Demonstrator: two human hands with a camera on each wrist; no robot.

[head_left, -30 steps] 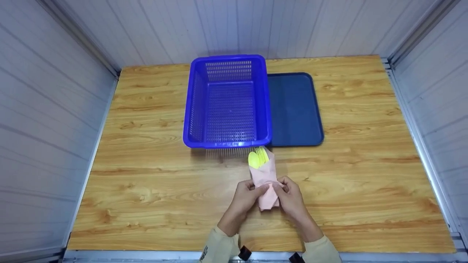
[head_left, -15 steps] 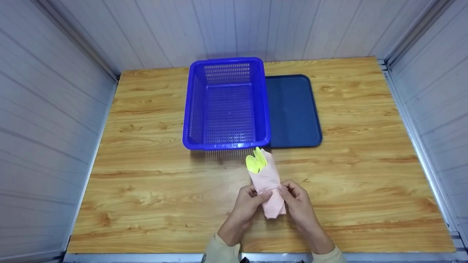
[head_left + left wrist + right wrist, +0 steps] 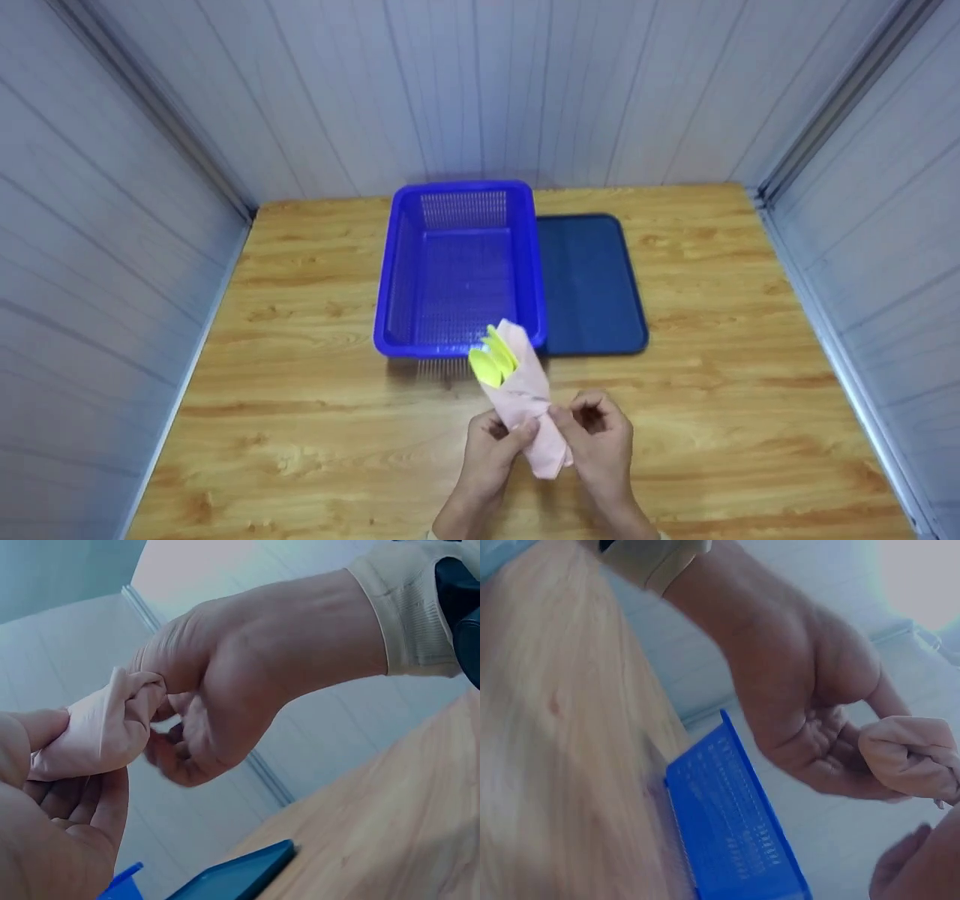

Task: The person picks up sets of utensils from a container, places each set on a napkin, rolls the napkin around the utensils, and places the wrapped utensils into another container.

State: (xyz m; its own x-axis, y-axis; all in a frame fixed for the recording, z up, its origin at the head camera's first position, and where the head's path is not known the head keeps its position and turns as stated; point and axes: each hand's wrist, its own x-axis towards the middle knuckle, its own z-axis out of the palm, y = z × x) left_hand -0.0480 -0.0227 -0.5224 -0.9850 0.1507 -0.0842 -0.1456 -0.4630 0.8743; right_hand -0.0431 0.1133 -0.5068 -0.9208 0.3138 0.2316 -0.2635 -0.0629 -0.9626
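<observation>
A pink napkin (image 3: 529,401) is wrapped as a pouch around yellow plastic cutlery. A spoon (image 3: 486,369) and a fork (image 3: 501,351) stick out of its upper end; the rest of them is hidden inside. My left hand (image 3: 491,454) grips the bundle from its left side, thumb on the front and fingers behind. At the right edge, my right hand (image 3: 604,446) pinches the napkin with its thumb, the other fingers curled. In the left wrist view, the bundle's folded end (image 3: 120,727) lies between both hands.
Beyond the hands stands a blue plastic basket (image 3: 386,300) with perforated walls; the bundle's tip overlaps its front rim in the head view. A dark blue tray (image 3: 592,285) lies right of it, partly hidden by the basket. Panel walls enclose the wooden table (image 3: 300,420).
The head view has tipped upward, so everything sits lower in it. The bundle has turned, its cutlery end leaning further left. My right hand's fingers have spread away from the napkin's side.
</observation>
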